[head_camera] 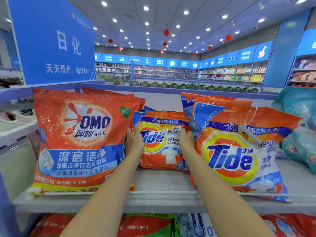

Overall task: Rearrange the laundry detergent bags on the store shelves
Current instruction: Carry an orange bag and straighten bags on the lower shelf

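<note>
On the top shelf [153, 200], dead ahead at twelve o'clock, your left hand [135, 141] and right hand [187, 140] grasp the small Tide bag [162, 147] by its two side edges, fingers curled onto the film on each side. The bag leans back, the front one of a short stack, and sits deeper on the shelf than its neighbours. At nine o'clock the big OMO bag [80, 137] stands right against your left hand. At three o'clock the large Tide bag [236, 151] crowds your right hand, and its base reaches the shelf lip. That is the main risk, as I judge it: the slot is tight, so drawing the small bag toward six o'clock may drag a neighbour along — and the large Tide bag, already at the edge, could tip off. The film looks slick and the powder inside will likely shift, so a hold on the edges alone may slip or let the bag sag; a hand under its base would be safer. The bags stacked behind may slump forward once it leaves. The teal bags [301, 134] at far three o'clock lie apart from all this.
</note>
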Demonstrator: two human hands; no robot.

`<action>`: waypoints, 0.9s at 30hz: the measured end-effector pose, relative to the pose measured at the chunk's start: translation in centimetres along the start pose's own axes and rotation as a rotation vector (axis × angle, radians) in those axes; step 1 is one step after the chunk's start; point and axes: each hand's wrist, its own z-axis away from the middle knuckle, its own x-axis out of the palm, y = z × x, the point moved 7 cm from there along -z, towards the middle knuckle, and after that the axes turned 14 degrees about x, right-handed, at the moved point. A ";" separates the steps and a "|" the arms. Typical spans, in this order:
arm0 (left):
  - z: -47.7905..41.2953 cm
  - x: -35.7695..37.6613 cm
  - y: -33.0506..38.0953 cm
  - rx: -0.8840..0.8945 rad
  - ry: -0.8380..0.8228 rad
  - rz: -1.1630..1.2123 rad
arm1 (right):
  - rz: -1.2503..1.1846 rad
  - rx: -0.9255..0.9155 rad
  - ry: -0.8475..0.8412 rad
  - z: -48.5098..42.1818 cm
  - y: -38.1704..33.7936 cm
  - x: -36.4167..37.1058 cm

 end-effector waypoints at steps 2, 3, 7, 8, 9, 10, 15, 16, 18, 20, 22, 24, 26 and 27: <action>0.2 0.0 0.2 0.059 0.015 -0.095 | -0.043 0.021 0.002 -0.5 -0.3 0.3; 0.4 -0.1 0.3 0.098 0.013 -0.166 | -0.041 0.013 0.013 -0.6 -0.5 0.4; 0.8 -0.2 0.4 0.163 0.043 -0.262 | -0.050 0.038 0.057 -1.6 -0.5 0.5; 0.8 -0.4 0.5 0.161 0.066 -0.245 | -0.071 0.045 0.060 -1.8 -0.5 0.6; 0.9 -0.6 0.5 0.151 0.084 -0.226 | -0.087 0.044 0.072 -1.9 -0.5 0.6; 0.8 -0.6 0.5 0.143 0.095 -0.212 | -0.090 0.036 0.090 -1.9 -0.5 0.5; 1.1 -0.9 0.4 0.094 0.126 -0.147 | 0.042 -0.013 0.122 -1.4 -0.6 0.6; 1.2 -0.9 0.6 0.089 0.129 -0.086 | 0.040 -0.034 0.096 -1.3 -0.7 0.7; 1.5 -0.9 0.9 0.102 0.112 -0.008 | 0.021 -0.176 0.073 -0.3 -1.6 0.8; 2.0 -0.7 1.5 0.166 0.054 -0.079 | 0.027 -0.379 0.092 1.9 -2.8 0.2; 2.8 -0.5 2.3 0.262 0.003 -0.177 | 0.128 -0.557 0.112 4.3 -3.7 -0.4; 3.6 -0.6 2.9 0.330 -0.031 -0.245 | 0.282 -0.681 0.113 6.2 -4.0 -1.0; 4.4 -0.8 3.4 0.414 -0.059 -0.327 | 0.510 -0.729 0.092 7.7 -3.3 -1.1; 4.8 -0.7 3.4 0.462 -0.090 -0.374 | 0.631 -0.721 0.070 8.4 -2.4 -0.9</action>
